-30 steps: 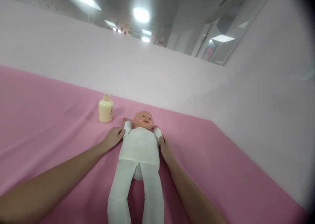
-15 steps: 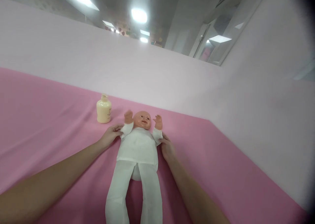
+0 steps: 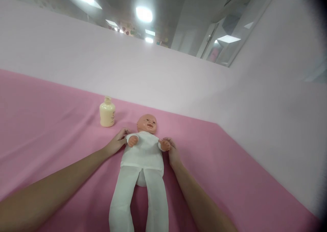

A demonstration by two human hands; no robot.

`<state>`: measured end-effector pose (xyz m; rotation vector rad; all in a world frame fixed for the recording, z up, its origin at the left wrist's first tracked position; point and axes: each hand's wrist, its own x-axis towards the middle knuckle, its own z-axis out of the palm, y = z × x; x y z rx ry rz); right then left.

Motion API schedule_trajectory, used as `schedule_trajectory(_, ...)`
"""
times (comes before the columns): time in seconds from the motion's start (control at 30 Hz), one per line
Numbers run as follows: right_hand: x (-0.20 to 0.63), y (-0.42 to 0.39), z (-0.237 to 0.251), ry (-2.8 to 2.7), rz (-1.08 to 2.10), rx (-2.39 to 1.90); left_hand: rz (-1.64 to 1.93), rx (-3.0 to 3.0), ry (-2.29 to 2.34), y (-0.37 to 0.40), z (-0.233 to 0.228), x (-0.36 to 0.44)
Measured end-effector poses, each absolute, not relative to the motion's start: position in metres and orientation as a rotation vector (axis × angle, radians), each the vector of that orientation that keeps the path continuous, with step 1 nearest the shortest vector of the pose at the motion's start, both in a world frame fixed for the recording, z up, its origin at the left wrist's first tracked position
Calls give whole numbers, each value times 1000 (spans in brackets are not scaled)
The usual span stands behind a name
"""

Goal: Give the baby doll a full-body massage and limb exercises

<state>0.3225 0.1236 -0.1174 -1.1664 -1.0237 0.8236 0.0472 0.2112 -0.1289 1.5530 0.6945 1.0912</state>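
Observation:
A baby doll (image 3: 142,151) in a white top and white trousers lies on its back, its head toward the far side. My left hand (image 3: 119,141) is closed at the doll's arm (image 3: 133,141) on the left, with its fingertips partly hidden behind the sleeve. On the other side my right hand (image 3: 173,151) grips the doll's arm (image 3: 164,145) on the right, its fingers curled around the outer side. Both doll hands point toward me, low over the chest.
A cream pump bottle (image 3: 107,113) stands upright left of the doll's head. Pink cloth (image 3: 204,157) covers the surface beneath. Behind it rises a pale wall (image 3: 153,75) with a mirror or window (image 3: 163,7) above, and the wall continues along the right.
The doll's two arms have swung down from beside its head to the front of its chest. My hands stay at the arms, the fingers shifting slightly.

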Motion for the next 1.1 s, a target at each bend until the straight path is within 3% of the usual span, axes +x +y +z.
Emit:
schedule_trajectory(0.47, 312, 111, -101, -1171, 476, -1392, 1276, 1815, 966, 210, -127, 46)
schedule_trajectory(0.7, 317, 113, -104, -1296, 390, -1604, 1142, 1948, 1128, 214, -130, 45)
schedule_trajectory(1.1, 322, 114, -109, -1120, 584, -1525, 1024, 1874, 1180, 211, -126, 41)
